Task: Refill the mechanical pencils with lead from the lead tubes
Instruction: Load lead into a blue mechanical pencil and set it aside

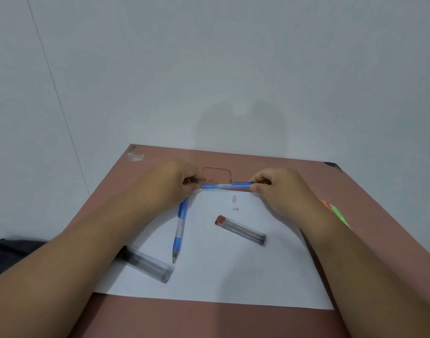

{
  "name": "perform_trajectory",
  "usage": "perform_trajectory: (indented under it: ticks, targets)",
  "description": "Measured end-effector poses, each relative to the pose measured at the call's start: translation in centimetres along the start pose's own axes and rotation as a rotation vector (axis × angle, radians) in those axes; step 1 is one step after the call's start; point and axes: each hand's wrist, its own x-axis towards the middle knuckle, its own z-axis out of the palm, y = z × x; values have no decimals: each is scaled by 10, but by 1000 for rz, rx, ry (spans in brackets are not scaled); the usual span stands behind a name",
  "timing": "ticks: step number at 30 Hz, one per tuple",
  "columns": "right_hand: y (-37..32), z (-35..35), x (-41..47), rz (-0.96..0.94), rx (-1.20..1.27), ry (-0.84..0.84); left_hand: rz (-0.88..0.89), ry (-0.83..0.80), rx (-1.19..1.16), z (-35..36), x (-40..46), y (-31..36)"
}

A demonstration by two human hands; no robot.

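Both hands hold one blue mechanical pencil (226, 186) level above the far edge of a white sheet (221, 276). My left hand (177, 186) pinches its tip end; my right hand (274, 189) grips its clip end. A second blue pencil (179, 230) lies on the sheet, tip toward me, its top under my left hand. A clear lead tube with a red cap (240, 230) lies at the sheet's middle. Another tube with a black cap (148, 265) lies at the left, partly under my left forearm. A small clear cap (234, 199) and a white eraser (235, 208) lie below the held pencil.
The sheet lies on a reddish-brown table (209, 320) pushed against a pale wall. Orange and green pens (335, 211) peek out beside my right forearm near the table's right side. Dark fabric (11, 254) shows at the left, off the table.
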Motion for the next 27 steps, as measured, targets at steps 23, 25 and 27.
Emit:
perform_trajectory:
  ticks: [23, 25, 27]
  targets:
    - [-38, -13, -28, -167, -233, -474, -40, 27, -64, -6, 0, -4]
    - [-40, -12, -28, -178, -289, -483, -8, 31, -83, -7, -1, -2]
    - [-41, -10, -28, -185, -300, -481, 21, 28, -119, -9, -3, 1]
